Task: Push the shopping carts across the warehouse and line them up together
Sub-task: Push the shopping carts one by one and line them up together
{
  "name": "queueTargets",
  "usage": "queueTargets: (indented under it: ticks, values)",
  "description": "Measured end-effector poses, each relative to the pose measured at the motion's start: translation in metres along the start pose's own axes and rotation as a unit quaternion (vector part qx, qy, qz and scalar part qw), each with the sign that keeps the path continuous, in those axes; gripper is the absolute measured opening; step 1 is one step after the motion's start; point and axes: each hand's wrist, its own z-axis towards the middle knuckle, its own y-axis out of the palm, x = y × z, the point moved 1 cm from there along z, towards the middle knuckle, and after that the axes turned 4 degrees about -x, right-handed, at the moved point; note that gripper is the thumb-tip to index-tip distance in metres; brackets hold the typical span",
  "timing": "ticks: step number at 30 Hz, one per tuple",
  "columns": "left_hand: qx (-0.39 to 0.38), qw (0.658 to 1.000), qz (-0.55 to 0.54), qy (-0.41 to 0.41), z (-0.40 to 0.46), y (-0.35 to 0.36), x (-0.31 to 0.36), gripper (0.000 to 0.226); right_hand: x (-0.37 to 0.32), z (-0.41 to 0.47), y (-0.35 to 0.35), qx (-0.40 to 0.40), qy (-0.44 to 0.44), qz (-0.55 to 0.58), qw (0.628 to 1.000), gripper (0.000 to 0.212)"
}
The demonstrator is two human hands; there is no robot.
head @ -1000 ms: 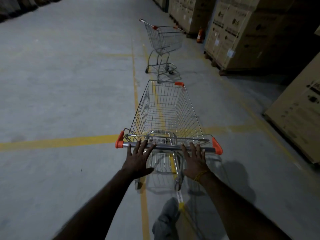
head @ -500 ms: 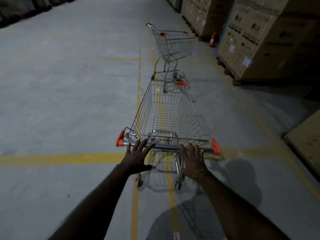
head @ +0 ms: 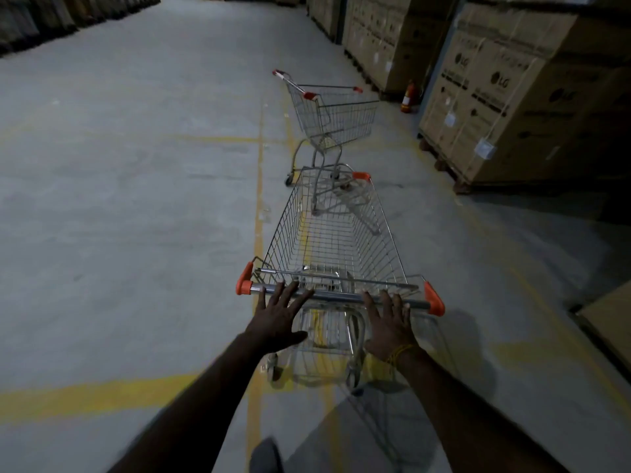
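A wire shopping cart [head: 336,240] with orange corner caps stands right in front of me on the concrete floor. My left hand [head: 278,320] lies flat on the left part of its handle bar [head: 338,296], fingers spread. My right hand [head: 389,324] lies flat on the right part, fingers spread too. A second wire cart [head: 333,121] with red handle ends stands ahead, turned sideways with its handle to the left. The front of my cart reaches the base of that second cart and overlaps its lower frame in the picture; contact cannot be told.
Tall stacks of cardboard boxes [head: 512,87] on pallets line the right side. A red fire extinguisher [head: 408,96] stands between two stacks. Another box [head: 607,319] juts in at the right edge. Yellow floor lines [head: 257,199] run ahead and across. Open floor lies to the left.
My cart has rolled forward along the yellow line. The gap to the second cart has closed, and the cross line now lies behind the wheels. Both hands stay flat on the handle.
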Motion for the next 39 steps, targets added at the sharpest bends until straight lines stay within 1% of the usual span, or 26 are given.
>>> queueTargets:
  ticks: [2, 10, 15, 18, 22, 27, 31, 39]
  values:
    - [-0.012, 1.0, -0.003, 0.009, 0.041, -0.013, -0.021, 0.095, -0.001, 0.041, -0.015, -0.021, 0.005, 0.001, 1.0, 0.113]
    - [-0.034, 0.999, 0.01, 0.036, 0.19, -0.062, -0.093, 0.095, -0.002, 0.188, -0.066, -0.037, 0.02, 0.028, 0.999, 0.107]
    - [-0.028, 0.998, 0.01, 0.049, 0.285, -0.081, -0.127, 0.097, 0.005, 0.276, -0.086, -0.005, 0.047, 0.032, 0.998, 0.106]
    - [-0.01, 0.998, 0.012, 0.058, 0.346, -0.093, -0.146, 0.095, 0.013, 0.333, -0.098, 0.022, 0.053, 0.031, 0.998, 0.106]
    - [-0.001, 0.998, 0.015, 0.064, 0.422, -0.11, -0.168, 0.094, 0.026, 0.404, -0.12, 0.014, 0.057, 0.053, 0.997, 0.108]
    - [-0.016, 0.998, 0.012, 0.066, 0.52, -0.143, -0.192, 0.091, 0.042, 0.495, -0.154, -0.002, 0.065, 0.071, 0.995, 0.109]
    - [-0.029, 0.997, -0.01, 0.074, 0.586, -0.161, -0.214, 0.086, 0.048, 0.555, -0.177, -0.023, 0.073, 0.084, 0.993, 0.108]
    - [-0.018, 0.993, -0.012, 0.118, 0.706, -0.191, -0.275, 0.084, 0.038, 0.669, -0.205, -0.01, 0.115, 0.08, 0.99, 0.114]
